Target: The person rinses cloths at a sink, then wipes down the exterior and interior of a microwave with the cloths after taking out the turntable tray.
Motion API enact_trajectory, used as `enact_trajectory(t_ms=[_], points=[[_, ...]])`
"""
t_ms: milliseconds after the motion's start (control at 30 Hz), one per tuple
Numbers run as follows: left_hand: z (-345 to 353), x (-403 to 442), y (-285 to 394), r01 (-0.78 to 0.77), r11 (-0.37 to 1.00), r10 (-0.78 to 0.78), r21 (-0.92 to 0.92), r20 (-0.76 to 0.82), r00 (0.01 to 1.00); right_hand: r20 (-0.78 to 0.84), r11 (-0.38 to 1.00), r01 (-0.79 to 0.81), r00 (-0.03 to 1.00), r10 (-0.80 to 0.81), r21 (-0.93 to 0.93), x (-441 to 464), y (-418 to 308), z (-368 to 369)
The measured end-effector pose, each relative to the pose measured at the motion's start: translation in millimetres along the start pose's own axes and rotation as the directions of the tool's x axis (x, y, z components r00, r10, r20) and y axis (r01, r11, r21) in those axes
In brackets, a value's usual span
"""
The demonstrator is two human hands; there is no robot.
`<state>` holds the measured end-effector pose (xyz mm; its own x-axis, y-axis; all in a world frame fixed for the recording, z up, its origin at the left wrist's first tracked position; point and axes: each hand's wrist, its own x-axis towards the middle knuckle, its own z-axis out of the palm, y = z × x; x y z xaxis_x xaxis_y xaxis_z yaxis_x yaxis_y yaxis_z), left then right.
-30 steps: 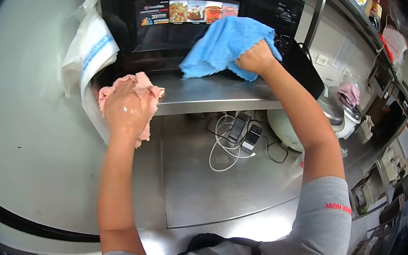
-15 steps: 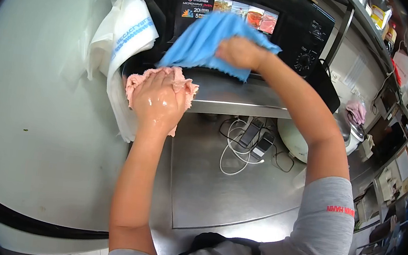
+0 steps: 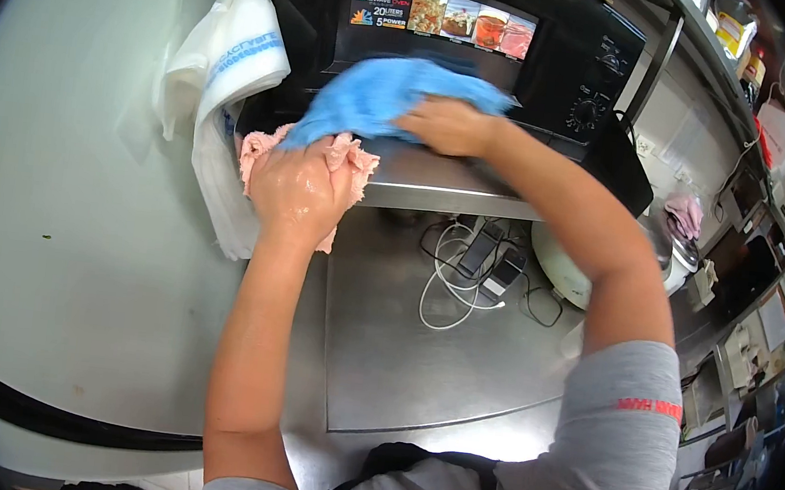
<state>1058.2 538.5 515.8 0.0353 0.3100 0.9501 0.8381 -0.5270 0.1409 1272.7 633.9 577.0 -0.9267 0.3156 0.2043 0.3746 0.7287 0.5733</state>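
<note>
My left hand (image 3: 301, 188) is closed over a crumpled pink cloth (image 3: 359, 170) at the left end of a steel shelf (image 3: 457, 177). Wet patches shine on the back of that hand. In my right hand (image 3: 451, 125) is a blue cloth (image 3: 361, 93), blurred by motion, spread low in front of a black microwave oven (image 3: 567, 82). The blue cloth's left end reaches the fingers of my left hand and partly covers them. Whether the left fingers also pinch the blue cloth cannot be made out.
A white plastic bag (image 3: 239, 66) hangs left of the microwave, against a large pale surface (image 3: 77, 241). Below the shelf, black adapters (image 3: 480, 249) and a white cable (image 3: 427, 297) lie on a steel counter (image 3: 427, 373). Shelving with packages (image 3: 732, 32) stands right.
My right hand has come down with the blue cloth, away from the microwave's label. The cloth's left end now overlaps my left hand, which stays on the pink cloth.
</note>
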Motion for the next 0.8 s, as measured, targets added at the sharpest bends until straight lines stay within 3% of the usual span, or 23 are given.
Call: enact_trajectory(t_ms=[33, 67, 100, 133, 167, 200, 233, 300, 333, 400, 433, 533, 600, 667, 733, 767, 800], points=[[3, 3, -1, -0.045, 0.999, 0.044, -0.018, -0.072, 0.996, 0.288, 0.979, -0.194, 0.943, 0.167, 0.068, -27, -5, -35], [4, 4, -2, -0.09, 0.995, 0.084, -0.032, -0.142, 0.986, 0.004, 0.866, -0.15, 0.986, 0.169, 0.478, -50, 3, -48], [4, 2, -2, -0.086, 0.996, 0.082, -0.018, -0.132, 0.988, 0.102, 0.764, -0.36, 0.926, 0.364, 0.535, -92, 13, -35], [4, 0, 0, -0.083, 0.996, 0.082, -0.006, -0.123, 0.989, 0.021, 0.922, -0.281, 0.958, 0.286, 0.266, -108, 14, -42], [3, 0, 1, -0.082, 0.997, 0.083, 0.008, -0.119, 0.989, 0.016, 0.98, -0.196, 0.98, 0.196, -0.028, -113, 16, -40], [3, 2, 1, -0.081, 0.996, 0.084, 0.026, -0.119, 0.989, 0.037, 0.943, -0.087, 0.994, 0.104, -0.32, -114, 20, -38], [4, 2, 0, -0.085, 0.996, 0.087, 0.018, -0.132, 0.987, 0.053, 0.945, -0.076, 0.997, 0.063, 0.319, -89, 19, -46], [9, 2, -1, -0.094, 0.996, 0.093, 0.003, -0.155, 0.984, -0.104, 0.766, 0.055, 0.994, 0.016, 0.64, -23, 8, -44], [7, 2, 0, -0.081, 0.996, 0.083, 0.033, -0.1, 0.991, -0.245, 0.913, 0.118, 0.969, -0.02, 0.391, 5, -1, -36], [3, 3, 3, -0.061, 0.995, 0.061, 0.082, 0.005, 0.998, -0.483, 0.97, -0.014, 0.865, 0.134, 0.244, 63, -18, -4], [3, 4, 4, -0.086, 0.985, 0.102, 0.149, -0.107, 0.989, -0.5, 0.96, -0.009, 0.852, 0.153, 0.28, 81, -23, -3], [-12, 6, 10, -0.086, 0.996, 0.085, -0.035, -0.026, 0.996, -0.297, 0.941, -0.004, 0.948, 0.111, 0.339, 48, -23, -40], [-15, 5, 14, -0.057, 0.993, 0.054, -0.101, -0.032, 0.998, -0.328, 0.898, -0.115, 0.905, 0.271, 0.424, -13, 3, -10], [-14, 3, 10, -0.033, 0.991, 0.036, -0.127, 0.028, 0.999, -0.414, 0.933, -0.151, 0.864, 0.285, 0.327, -65, 1, -43], [-16, 3, 13, -0.01, 0.994, 0.013, -0.107, 0.028, 1.0, -0.287, 0.905, -0.406, 0.858, 0.426, 0.128, -120, 26, -38], [-17, 5, 16, -0.012, 0.996, 0.013, -0.088, 0.016, 1.0, -0.331, 0.879, -0.419, 0.882, 0.335, -0.227, -129, 52, -41], [-17, 5, 18, -0.014, 0.998, 0.015, -0.069, 0.009, 1.0, -0.338, 0.736, -0.398, 0.91, 0.24, -0.548, -136, 75, -43]])
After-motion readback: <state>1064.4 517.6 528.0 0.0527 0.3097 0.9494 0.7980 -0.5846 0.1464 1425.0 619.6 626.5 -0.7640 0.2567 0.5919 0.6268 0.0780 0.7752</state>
